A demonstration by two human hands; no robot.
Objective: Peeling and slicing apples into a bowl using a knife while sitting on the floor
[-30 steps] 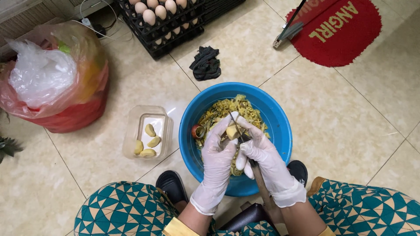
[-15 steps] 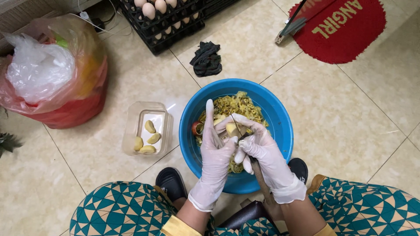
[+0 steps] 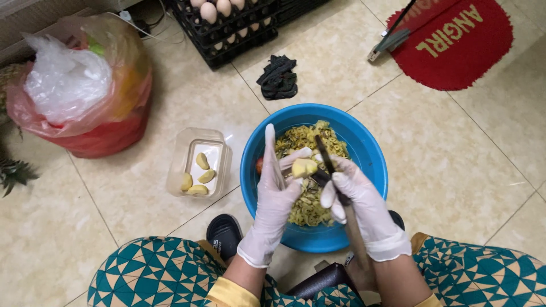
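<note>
Head view: a person sits over a blue basin (image 3: 369,165) on a tiled floor (image 3: 455,187).
Around the basin: a clear plastic tub (image 3: 190,145) with four pale peeled pieces (image 3: 198,175) lies just left of it; a red bag (image 3: 108,128) of rubbish stands well left; a black egg crate (image 3: 239,28) and a dark rag (image 3: 277,77) lie beyond it; a red mat (image 3: 460,51) is beyond and to the right.
Basin contents: yellow-green shreds (image 3: 307,170).
Piece in work: a small pale yellow chunk (image 3: 303,167), held above the basin's middle.
Left hand (image 3: 277,190): gloved, thumb and fingertips pinching the chunk, index finger stretched straight.
Right hand (image 3: 355,199): gloved, closed around a long-handled knife (image 3: 335,187), blade touching the chunk.
</note>
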